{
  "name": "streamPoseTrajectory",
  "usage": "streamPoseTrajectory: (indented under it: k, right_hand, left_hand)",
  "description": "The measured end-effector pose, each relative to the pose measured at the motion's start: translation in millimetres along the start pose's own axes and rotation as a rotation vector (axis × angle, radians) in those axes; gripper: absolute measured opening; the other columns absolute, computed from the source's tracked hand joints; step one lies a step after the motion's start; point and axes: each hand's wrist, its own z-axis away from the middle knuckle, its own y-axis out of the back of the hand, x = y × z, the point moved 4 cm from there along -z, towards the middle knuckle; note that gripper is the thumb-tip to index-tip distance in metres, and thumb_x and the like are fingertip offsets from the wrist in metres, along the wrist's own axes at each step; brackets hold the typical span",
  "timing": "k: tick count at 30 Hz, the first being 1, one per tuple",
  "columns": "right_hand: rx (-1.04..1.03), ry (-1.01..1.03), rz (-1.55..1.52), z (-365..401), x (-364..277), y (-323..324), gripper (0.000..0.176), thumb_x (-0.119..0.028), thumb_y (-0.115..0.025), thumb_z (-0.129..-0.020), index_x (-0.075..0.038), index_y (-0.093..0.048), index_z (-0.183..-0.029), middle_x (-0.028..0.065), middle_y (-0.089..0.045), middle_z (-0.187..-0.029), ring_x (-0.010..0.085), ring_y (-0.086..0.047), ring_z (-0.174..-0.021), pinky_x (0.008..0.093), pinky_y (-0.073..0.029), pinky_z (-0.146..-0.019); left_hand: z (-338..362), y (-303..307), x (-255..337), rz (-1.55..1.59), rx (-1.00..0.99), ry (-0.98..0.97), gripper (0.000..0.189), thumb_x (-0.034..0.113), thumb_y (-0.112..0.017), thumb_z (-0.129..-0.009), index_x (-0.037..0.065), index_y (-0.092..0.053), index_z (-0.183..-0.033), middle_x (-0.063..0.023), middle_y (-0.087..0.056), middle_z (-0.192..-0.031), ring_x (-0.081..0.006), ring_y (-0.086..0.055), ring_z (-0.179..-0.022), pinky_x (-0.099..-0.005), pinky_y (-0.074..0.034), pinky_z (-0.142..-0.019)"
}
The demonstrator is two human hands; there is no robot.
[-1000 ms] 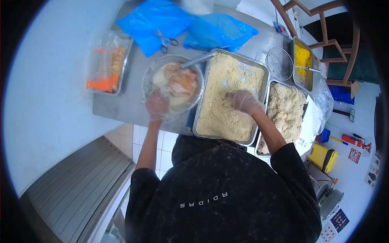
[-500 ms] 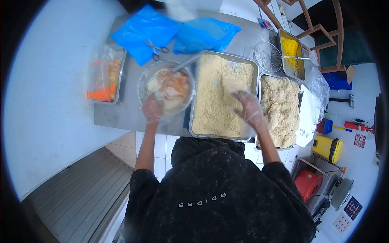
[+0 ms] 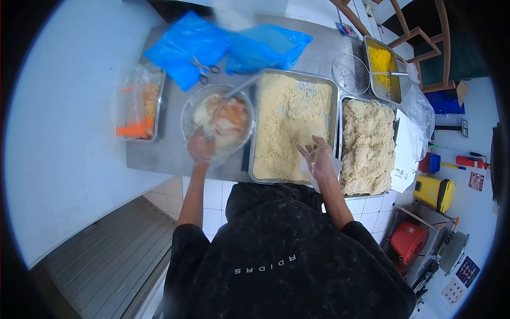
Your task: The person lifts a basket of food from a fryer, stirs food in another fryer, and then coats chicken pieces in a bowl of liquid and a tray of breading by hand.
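Note:
My left hand [image 3: 200, 148], in a clear plastic glove, is at the near-left rim of a round bowl [image 3: 187, 109]. Its fingers look curled together over the rim; whatever they hold is blurred. Pale, pinkish pieces of food [image 3: 229, 117] lie in milky liquid in the bowl, and a long handle [image 3: 244, 85] slants out over its far rim. My right hand [image 3: 319, 159], also gloved and dusted with crumbs, hovers over the near right part of a metal tray [image 3: 253, 159] of pale yellow crumbs [image 3: 279, 127]. Its fingers are spread, with nothing held.
Beside the crumb tray stands a tray of lumpy coated pieces [image 3: 367, 143]. Farther back are a wire strainer [image 3: 350, 73] and a tray of yellow shreds [image 3: 380, 61]. Blue plastic bags [image 3: 191, 45] and scissors [image 3: 203, 69] lie behind the bowl. A bagged container [image 3: 139, 109] sits left.
My right hand has drawn back towards me and slightly left, and its fingers have spread. My left hand has stayed at the bowl's near rim.

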Motion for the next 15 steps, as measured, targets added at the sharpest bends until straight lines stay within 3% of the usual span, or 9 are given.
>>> streamPoseTrajectory:
  k: [2, 3, 6, 9, 12, 13, 15]
  right_hand:
    - [0.033, 0.063, 0.067, 5.5, -14.0, -1.4, 0.032, -0.019, -0.063, -0.081, -0.004, -0.053, -0.109, 0.011, -0.047, -0.096, 0.021, -0.051, -0.081, 0.0464, -0.047, -0.074]
    - [0.146, 0.085, 0.315, 20.2, -30.6, -14.3, 0.033, -0.021, -0.063, -0.081, -0.002, -0.055, -0.107, 0.0106, -0.051, -0.099, 0.0233, -0.052, -0.091, 0.0406, -0.046, -0.076]
    - [0.025, 0.208, 0.648, -50.3, -19.9, 24.6, 0.04, -0.022, -0.062, -0.081, 0.0, -0.055, -0.113, 0.0117, -0.055, -0.11, 0.0265, -0.049, -0.107, 0.0378, -0.041, -0.088]
    - [-0.021, 0.296, 0.578, -54.9, -32.5, -7.8, 0.049, -0.025, -0.063, -0.08, 0.002, -0.052, -0.119, 0.014, -0.056, -0.117, 0.0251, -0.046, -0.115, 0.0327, -0.035, -0.095]
    - [0.056, 0.23, 0.593, -39.9, -64.9, -50.0, 0.053, -0.027, -0.065, -0.078, 0.002, -0.051, -0.121, 0.0169, -0.052, -0.124, 0.0239, -0.044, -0.119, 0.032, -0.028, -0.101]
    - [0.0, 0.342, 0.539, -52.7, -69.7, -43.4, 0.048, -0.028, -0.065, -0.078, 0.001, -0.056, -0.115, 0.0152, -0.059, -0.114, 0.0226, -0.054, -0.106, 0.0305, -0.038, -0.093]
    - [0.062, 0.393, 0.84, -72.0, -82.5, -47.4, 0.039, -0.029, -0.066, -0.078, 0.0, -0.061, -0.102, 0.0146, -0.063, -0.101, 0.0232, -0.059, -0.093, 0.0314, -0.044, -0.082]
  left_hand:
    - [1.0, -1.1, 0.4, 0.011, 0.034, -0.032, 0.036, 0.02, -0.064, -0.067, 0.005, -0.061, -0.099, -0.0191, -0.063, -0.09, -0.038, -0.06, -0.083, -0.0441, -0.048, -0.074]
    - [-0.6, -2.5, -0.3, 0.004, 0.028, -0.029, 0.037, 0.02, -0.065, -0.067, 0.004, -0.061, -0.1, -0.0192, -0.063, -0.09, -0.038, -0.06, -0.083, -0.044, -0.048, -0.074]
    - [-0.3, -4.4, -2.3, -0.019, 0.009, -0.012, 0.039, 0.02, -0.066, -0.067, 0.003, -0.06, -0.101, -0.0194, -0.063, -0.09, -0.0379, -0.06, -0.083, -0.044, -0.048, -0.074]
    - [0.3, -0.5, 1.2, -0.046, -0.006, 0.015, 0.04, 0.02, -0.066, -0.067, 0.002, -0.06, -0.101, -0.0198, -0.063, -0.09, -0.0376, -0.06, -0.083, -0.0437, -0.048, -0.074]
    - [-1.1, 2.0, 4.5, -0.062, -0.037, 0.032, 0.041, 0.021, -0.067, -0.066, 0.0, -0.059, -0.101, -0.0206, -0.063, -0.091, -0.0372, -0.06, -0.084, -0.043, -0.049, -0.075]
    - [-1.2, 1.8, 4.0, -0.048, -0.049, 0.03, 0.042, 0.021, -0.068, -0.066, 0.0, -0.059, -0.102, -0.0209, -0.063, -0.092, -0.037, -0.061, -0.085, -0.0428, -0.049, -0.075]
    - [-0.5, -0.2, 0.3, -0.038, -0.047, 0.014, 0.043, 0.02, -0.068, -0.066, -0.001, -0.059, -0.102, -0.0212, -0.062, -0.093, -0.0368, -0.061, -0.086, -0.0426, -0.049, -0.076]
